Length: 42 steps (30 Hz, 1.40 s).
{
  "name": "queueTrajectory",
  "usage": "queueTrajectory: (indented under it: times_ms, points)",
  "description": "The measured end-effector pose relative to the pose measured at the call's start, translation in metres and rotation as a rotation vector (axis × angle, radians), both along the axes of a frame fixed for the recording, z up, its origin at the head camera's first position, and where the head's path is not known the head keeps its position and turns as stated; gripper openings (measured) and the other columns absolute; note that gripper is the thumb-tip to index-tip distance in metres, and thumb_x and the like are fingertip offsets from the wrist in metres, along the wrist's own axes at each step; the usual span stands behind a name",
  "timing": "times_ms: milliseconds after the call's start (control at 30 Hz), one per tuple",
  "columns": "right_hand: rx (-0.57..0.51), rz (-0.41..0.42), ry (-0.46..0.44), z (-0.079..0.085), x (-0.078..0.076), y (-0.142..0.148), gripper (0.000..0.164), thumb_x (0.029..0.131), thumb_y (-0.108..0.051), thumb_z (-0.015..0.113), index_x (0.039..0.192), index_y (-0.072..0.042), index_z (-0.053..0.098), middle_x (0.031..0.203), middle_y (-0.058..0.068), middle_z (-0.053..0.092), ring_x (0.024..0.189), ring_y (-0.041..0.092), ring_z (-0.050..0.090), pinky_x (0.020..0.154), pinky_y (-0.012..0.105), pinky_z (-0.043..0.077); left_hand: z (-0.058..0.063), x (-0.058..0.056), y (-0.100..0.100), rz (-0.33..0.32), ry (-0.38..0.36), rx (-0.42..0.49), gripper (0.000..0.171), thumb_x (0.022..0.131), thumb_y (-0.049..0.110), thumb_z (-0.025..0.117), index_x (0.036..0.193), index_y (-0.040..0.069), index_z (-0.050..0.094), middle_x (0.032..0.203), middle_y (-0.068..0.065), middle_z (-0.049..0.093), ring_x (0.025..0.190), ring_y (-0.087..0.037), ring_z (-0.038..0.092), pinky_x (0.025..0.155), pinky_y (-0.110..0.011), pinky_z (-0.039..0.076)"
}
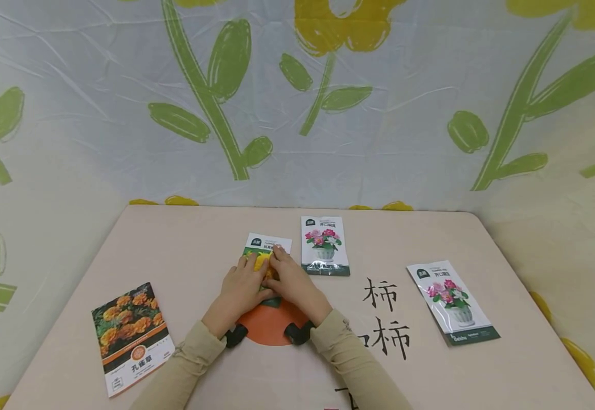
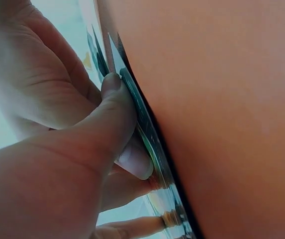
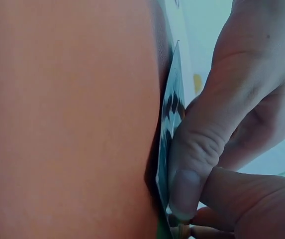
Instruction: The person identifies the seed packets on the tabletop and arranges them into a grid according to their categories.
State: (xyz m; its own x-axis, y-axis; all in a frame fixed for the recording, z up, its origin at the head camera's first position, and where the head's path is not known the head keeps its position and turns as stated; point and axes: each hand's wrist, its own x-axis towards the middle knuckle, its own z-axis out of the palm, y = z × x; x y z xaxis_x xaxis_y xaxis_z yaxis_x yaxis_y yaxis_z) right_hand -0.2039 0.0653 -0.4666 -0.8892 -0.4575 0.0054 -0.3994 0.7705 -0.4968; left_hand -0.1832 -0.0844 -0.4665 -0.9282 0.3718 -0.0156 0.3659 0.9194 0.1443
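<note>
A seed packet with a white top, a green band and a yellow flower picture lies flat on the table. Both hands are over it and cover most of its middle. My left hand touches the packet's left side, fingertips down on its face. From the right, my right hand rests on the same packet. The thumbs come close together near the middle. In the left wrist view the packet is seen edge-on under the fingers. A thumb presses the packet in the right wrist view.
Pink-flower seed packets lie behind the hands and at the right. An orange-flower packet lies at the left. The table bears an orange round print and black characters. A flower-patterned curtain hangs behind.
</note>
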Motion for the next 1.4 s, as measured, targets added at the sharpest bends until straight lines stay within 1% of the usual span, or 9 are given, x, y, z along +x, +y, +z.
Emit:
queueTrajectory:
  times_ms: [167,467,567,667,767,933,1000,1167,1400]
  points:
    - [0.000,0.002,0.022,0.002,0.001,0.000,0.055,0.092,-0.022,0.073,0.136,0.005,0.056,0.153,0.023,0.039,0.144,0.034,0.034,0.114,0.044,0.032,0.001,-0.001,0.002,-0.013,0.032,-0.012,0.072,0.087,0.052,0.071,0.142,0.007,0.056,0.138,-0.025,0.047,0.117,-0.039,0.047,0.083,-0.047,0.051]
    - [0.001,0.002,0.035,0.001,0.003,0.001,0.056,0.093,-0.023,0.071,0.138,0.006,0.054,0.153,0.024,0.038,0.144,0.035,0.033,0.114,0.044,0.031,-0.005,-0.008,-0.005,-0.073,0.004,-0.003,0.079,0.088,0.054,0.069,0.146,0.005,0.049,0.141,-0.026,0.043,0.119,-0.041,0.044,0.086,-0.048,0.050]
    - [-0.016,0.002,0.017,0.000,0.004,0.001,0.059,0.094,-0.025,0.070,0.141,0.006,0.050,0.155,0.023,0.035,0.145,0.035,0.030,0.116,0.044,0.029,-0.006,-0.012,-0.011,-0.100,-0.008,0.030,0.080,0.087,0.054,0.070,0.147,0.006,0.048,0.141,-0.025,0.043,0.118,-0.040,0.044,0.087,-0.049,0.050]
    - [-0.021,0.001,0.008,0.001,0.006,0.001,0.062,0.095,-0.027,0.070,0.142,0.007,0.049,0.155,0.023,0.034,0.146,0.035,0.028,0.116,0.045,0.028,-0.007,-0.016,-0.016,-0.120,-0.035,0.088,0.079,0.086,0.051,0.073,0.147,0.008,0.048,0.143,-0.026,0.041,0.120,-0.041,0.043,0.092,-0.051,0.049]
    - [-0.022,0.001,0.004,0.002,0.007,0.001,0.063,0.094,-0.027,0.070,0.142,0.008,0.048,0.156,0.023,0.033,0.146,0.035,0.027,0.115,0.046,0.029,-0.007,-0.019,-0.022,-0.134,-0.096,0.161,0.079,0.085,0.049,0.075,0.148,0.010,0.048,0.150,-0.026,0.035,0.128,-0.044,0.039,0.098,-0.054,0.047]
    - [-0.020,0.005,0.004,0.002,0.007,0.002,0.065,0.094,-0.028,0.071,0.143,0.008,0.047,0.156,0.023,0.032,0.146,0.035,0.027,0.115,0.046,0.029,-0.006,-0.022,-0.034,-0.151,-0.231,0.278,0.084,0.086,0.048,0.074,0.153,0.011,0.040,0.161,-0.022,0.020,0.146,-0.044,0.019,0.108,-0.059,0.036]
    - [-0.023,0.006,0.001,0.003,0.007,0.002,0.066,0.094,-0.028,0.071,0.143,0.008,0.047,0.156,0.023,0.032,0.147,0.035,0.026,0.115,0.046,0.029,-0.005,-0.022,-0.037,-0.162,-0.261,0.309,0.085,0.086,0.046,0.074,0.154,0.010,0.038,0.162,-0.022,0.016,0.148,-0.043,0.012,0.110,-0.060,0.033]
    - [-0.015,0.013,0.005,0.002,0.007,0.002,0.066,0.094,-0.030,0.070,0.143,0.008,0.046,0.156,0.022,0.032,0.147,0.035,0.026,0.115,0.046,0.029,-0.004,-0.022,-0.039,-0.178,-0.266,0.326,0.085,0.087,0.045,0.074,0.154,0.008,0.037,0.163,-0.022,0.014,0.149,-0.044,0.009,0.111,-0.061,0.030]
    - [-0.003,0.034,0.009,0.005,0.006,0.005,0.066,0.094,-0.029,0.070,0.143,0.008,0.046,0.156,0.023,0.032,0.147,0.035,0.026,0.115,0.046,0.029,-0.003,-0.021,-0.036,-0.160,-0.264,0.311,0.085,0.087,0.045,0.073,0.154,0.009,0.036,0.163,-0.021,0.014,0.149,-0.043,0.008,0.110,-0.062,0.031]
